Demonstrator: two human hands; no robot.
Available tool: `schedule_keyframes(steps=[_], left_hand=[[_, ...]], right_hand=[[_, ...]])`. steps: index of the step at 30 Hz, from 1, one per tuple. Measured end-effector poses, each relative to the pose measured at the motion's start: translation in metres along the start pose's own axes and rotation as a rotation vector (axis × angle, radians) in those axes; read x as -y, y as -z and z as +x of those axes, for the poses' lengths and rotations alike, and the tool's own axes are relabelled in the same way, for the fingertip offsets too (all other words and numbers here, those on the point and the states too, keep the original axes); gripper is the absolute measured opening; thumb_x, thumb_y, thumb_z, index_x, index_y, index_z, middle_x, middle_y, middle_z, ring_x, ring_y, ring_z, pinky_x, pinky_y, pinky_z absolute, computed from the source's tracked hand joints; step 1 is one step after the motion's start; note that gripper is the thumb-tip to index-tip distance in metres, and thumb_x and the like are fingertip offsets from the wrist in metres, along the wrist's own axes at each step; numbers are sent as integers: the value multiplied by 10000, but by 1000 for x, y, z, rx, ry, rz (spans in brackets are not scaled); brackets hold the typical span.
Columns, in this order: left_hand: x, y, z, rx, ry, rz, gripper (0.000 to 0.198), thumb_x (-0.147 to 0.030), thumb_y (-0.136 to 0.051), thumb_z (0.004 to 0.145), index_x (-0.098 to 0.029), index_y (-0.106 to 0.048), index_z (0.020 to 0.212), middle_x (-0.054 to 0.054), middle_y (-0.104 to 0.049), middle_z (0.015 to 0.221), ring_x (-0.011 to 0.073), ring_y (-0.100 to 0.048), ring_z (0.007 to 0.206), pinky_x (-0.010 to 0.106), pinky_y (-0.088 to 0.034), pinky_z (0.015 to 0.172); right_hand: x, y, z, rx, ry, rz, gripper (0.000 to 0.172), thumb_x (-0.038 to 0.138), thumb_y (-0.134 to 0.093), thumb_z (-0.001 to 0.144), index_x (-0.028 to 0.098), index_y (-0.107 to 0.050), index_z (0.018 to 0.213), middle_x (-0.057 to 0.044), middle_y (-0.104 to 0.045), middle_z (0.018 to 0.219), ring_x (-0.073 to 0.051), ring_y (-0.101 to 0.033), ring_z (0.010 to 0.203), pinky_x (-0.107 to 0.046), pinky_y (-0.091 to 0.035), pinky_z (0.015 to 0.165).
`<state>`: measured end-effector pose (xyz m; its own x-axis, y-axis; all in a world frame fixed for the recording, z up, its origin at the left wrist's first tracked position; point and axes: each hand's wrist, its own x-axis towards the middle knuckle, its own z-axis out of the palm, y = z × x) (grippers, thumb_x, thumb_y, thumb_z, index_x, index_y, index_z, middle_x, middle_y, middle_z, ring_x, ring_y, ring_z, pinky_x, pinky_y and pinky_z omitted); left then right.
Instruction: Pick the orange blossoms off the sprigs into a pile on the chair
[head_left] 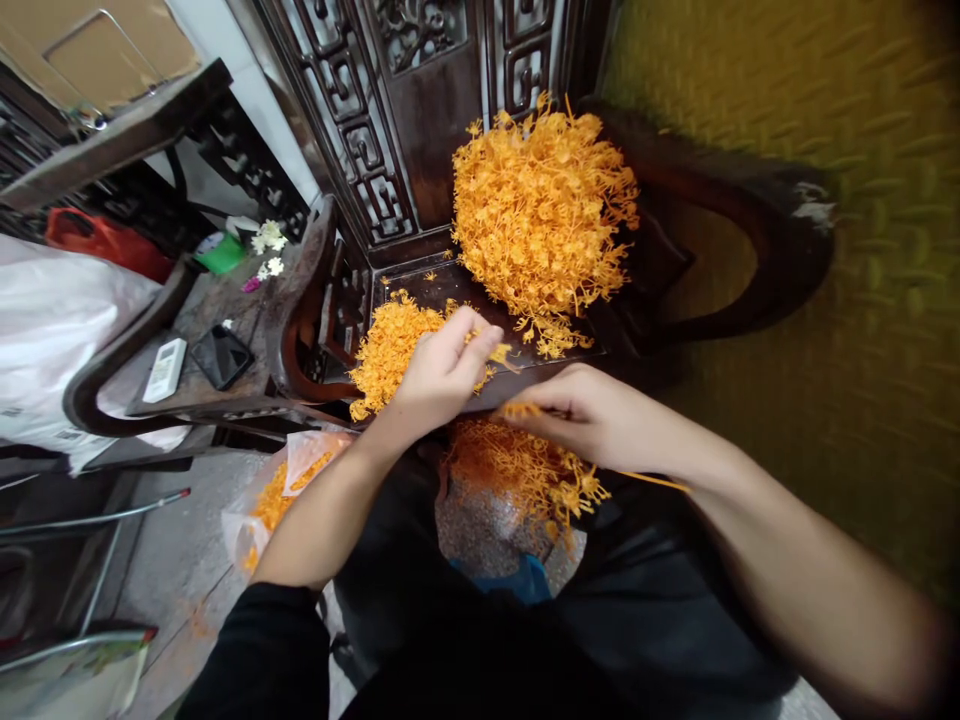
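Observation:
My left hand (450, 365) is closed in a pinch, with a bit of orange plastic (504, 353) showing at its fingertips. It is above the right edge of a low heap of small orange plastic pieces (394, 345) on a dark wooden chair seat (517, 375). To its right, my right hand (581, 410) is curled around an orange plastic sprig (521, 409); a thin orange stem (654, 481) sticks out below the wrist. Behind both hands rises a large pile of branching orange plastic sprigs (544, 205). More orange stems (525, 465) hang or lie below the hands, between my knees.
Left of the seat, a wooden side surface (217, 300) bears a black tray-like object (222, 357), a white device (165, 370), a green roll (220, 252) and white flowers (268, 237). A plastic bag of orange pieces (289, 480) stands lower left. A curved armrest (802, 240) bounds the right.

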<state>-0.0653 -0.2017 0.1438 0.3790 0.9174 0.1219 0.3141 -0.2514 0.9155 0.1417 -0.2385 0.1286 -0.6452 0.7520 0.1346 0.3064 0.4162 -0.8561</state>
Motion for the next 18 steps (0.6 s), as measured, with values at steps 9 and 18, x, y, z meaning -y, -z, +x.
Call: schedule_keyframes(steps=[9, 18], left_hand=[[7, 6, 2, -30, 3, -212, 427, -615, -574, 991, -242, -440, 835, -88, -313, 562, 76, -300, 435, 245, -186, 435], [5, 0, -5, 16, -11, -167, 413, -620, -549, 999, -237, -482, 860, -68, -426, 588, 86, -387, 478, 239, -281, 466]], right_hand=[[-6, 4, -12, -89, 427, -510, 316, 54, -529, 873, 217, -792, 938, -20, -605, 709, -143, -506, 613, -303, -302, 599], [-1, -6, -15, -487, 504, -415, 394, 311, -567, 1048, 235, -663, 1422, 7, -611, 637, -157, -538, 559, -322, -418, 616]])
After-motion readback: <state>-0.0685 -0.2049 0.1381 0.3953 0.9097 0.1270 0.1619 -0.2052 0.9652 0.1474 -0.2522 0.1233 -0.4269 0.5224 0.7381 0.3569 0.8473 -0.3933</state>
